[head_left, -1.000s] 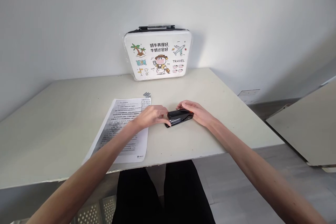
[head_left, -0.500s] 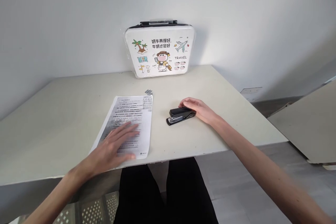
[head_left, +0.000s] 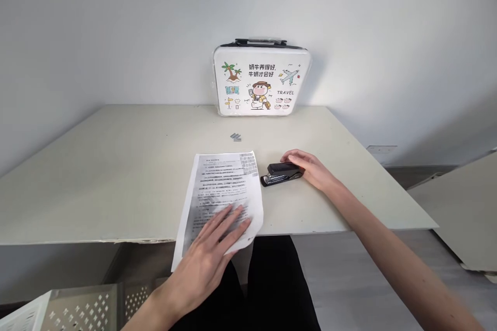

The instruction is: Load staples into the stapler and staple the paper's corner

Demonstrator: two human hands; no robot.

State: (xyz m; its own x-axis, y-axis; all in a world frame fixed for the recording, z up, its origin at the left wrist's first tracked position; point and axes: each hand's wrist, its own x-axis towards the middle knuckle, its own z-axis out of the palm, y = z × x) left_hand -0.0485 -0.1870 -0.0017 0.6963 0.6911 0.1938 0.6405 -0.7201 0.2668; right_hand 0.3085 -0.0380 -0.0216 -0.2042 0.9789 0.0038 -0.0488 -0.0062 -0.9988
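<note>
A printed sheet of paper (head_left: 219,183) lies on the table, its near end hanging past the front edge and curling at the near right corner. My left hand (head_left: 212,248) rests over its lower part, fingers outstretched on the print; the thumb is by the near edge, and whether it goes underneath I cannot tell. Right of the sheet is a black stapler (head_left: 282,170), its front end facing the paper with a small gap between them. My right hand (head_left: 312,168) grips the stapler's rear end. Beyond the paper's far right corner sit small grey staple strips (head_left: 236,137).
A white case (head_left: 240,106) with cartoon prints stands against the wall at the back of the pale table (head_left: 116,176). Below the front edge at lower left is a perforated basket (head_left: 83,307). A pale panel (head_left: 462,212) stands at the right.
My left hand has drawn the paper toward me, so its near end now overhangs the table edge. The stapler stays in my right hand. The view has shifted left.
</note>
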